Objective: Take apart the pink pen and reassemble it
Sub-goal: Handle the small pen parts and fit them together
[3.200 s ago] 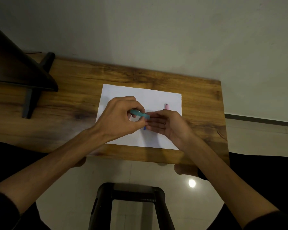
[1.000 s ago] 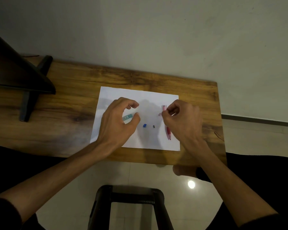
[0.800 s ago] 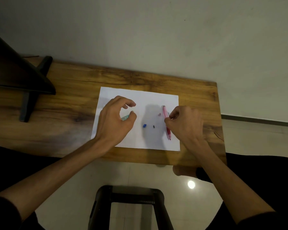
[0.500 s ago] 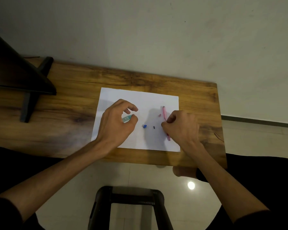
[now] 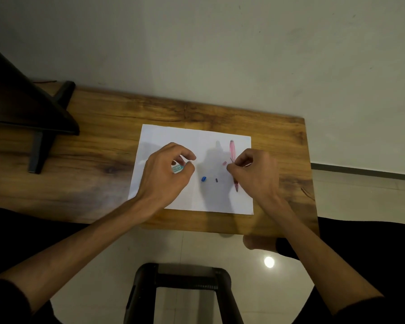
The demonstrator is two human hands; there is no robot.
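Observation:
The pink pen (image 5: 232, 149) lies lengthwise on the right side of the white paper (image 5: 192, 140), its tip (image 5: 236, 187) pointing toward me. My right hand (image 5: 255, 175) pinches the pen's middle with thumb and fingertips, hiding that stretch. A tiny pink piece (image 5: 224, 163) sits just left of the pinch. My left hand (image 5: 165, 175) curls over a teal pen piece (image 5: 177, 169) on the left of the paper, thumb and finger touching it. Between the hands lie a small blue part (image 5: 204, 179) and a small dark part (image 5: 216, 180).
The paper rests on a wooden table (image 5: 98, 146) against a pale wall. A black stand (image 5: 40, 127) occupies the table's left end. A black stool frame (image 5: 180, 286) stands on the tiled floor below the table's near edge.
Both hands held the teal pen together at first. The right hand then moved right and closed on the pink pen; the left hand carried the teal piece left and down to the paper.

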